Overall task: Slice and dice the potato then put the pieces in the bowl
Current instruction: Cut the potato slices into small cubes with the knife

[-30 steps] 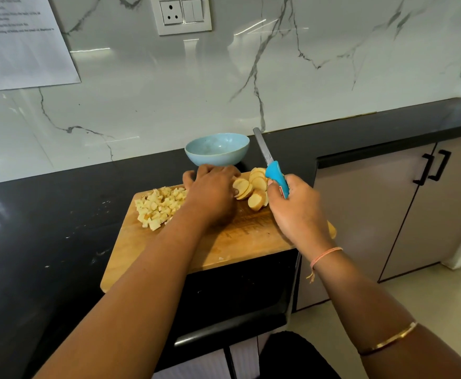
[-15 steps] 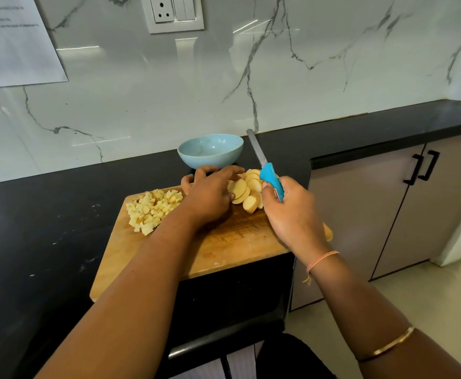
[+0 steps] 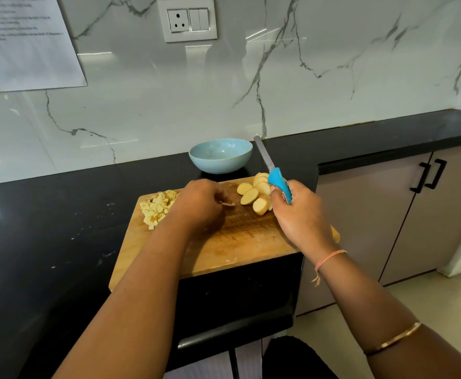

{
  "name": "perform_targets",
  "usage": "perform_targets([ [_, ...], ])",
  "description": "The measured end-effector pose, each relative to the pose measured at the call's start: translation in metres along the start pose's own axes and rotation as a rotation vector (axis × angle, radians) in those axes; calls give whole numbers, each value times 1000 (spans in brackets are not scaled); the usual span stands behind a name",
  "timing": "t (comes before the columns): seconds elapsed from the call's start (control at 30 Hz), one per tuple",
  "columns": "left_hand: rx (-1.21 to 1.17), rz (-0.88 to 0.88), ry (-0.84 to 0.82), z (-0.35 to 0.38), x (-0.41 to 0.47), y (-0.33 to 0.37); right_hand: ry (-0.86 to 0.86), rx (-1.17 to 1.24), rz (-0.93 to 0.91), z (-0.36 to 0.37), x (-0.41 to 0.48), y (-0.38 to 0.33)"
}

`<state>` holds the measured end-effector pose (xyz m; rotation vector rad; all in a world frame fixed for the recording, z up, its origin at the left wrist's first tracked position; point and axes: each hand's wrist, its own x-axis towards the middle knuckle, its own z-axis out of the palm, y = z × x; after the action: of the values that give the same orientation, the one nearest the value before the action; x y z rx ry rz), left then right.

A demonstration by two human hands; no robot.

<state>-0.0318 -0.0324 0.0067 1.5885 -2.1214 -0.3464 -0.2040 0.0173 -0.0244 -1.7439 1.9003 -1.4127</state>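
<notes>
The left hand (image 3: pixel 202 203) is drawn back from the potato slices (image 3: pixel 251 196) on the cutting board (image 3: pixel 240 242); whether its curled grip pinches anything cannot be told. The knife (image 3: pixel 277 180) is clasped in the right hand (image 3: pixel 300 214). Should a slice slip during dicing, fingertips may be cut.

Black countertop (image 3: pixel 60 228): wooden cutting board (image 3: pixel 251 242), blue bowl (image 3: pixel 220 157) behind.

A white, grey-veined marble wall (image 3: pixel 319 77) carries a socket plate (image 3: pixel 187 20) and a printed sheet (image 3: pixel 29 42) above the black countertop (image 3: pixel 46 228), with greyish cabinet doors (image 3: pixel 374 228) and a pale floor (image 3: pixel 388 305) on the right.
</notes>
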Motion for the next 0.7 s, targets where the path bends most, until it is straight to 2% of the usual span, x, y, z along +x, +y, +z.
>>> perform_targets([
  [0.07, -7, -16, -94, -2, -3, 2, -26, -7, -6, -2, 2, -2],
  [0.13, -16, -18, -116, -2, -5, 2, -84, -12, 13, -5, 4, -5],
  [0.27, -43, -43, -103, 1, -4, -3, -227, -6, 69, -11, 1, -17],
  [0.47, -14, -70, -47, 7, 0, -4, -494, -217, 7, -22, -12, -43],
  [0.7, 35, -120, -17, 13, 4, -3, -556, -375, 31, -25, -18, -65],
])
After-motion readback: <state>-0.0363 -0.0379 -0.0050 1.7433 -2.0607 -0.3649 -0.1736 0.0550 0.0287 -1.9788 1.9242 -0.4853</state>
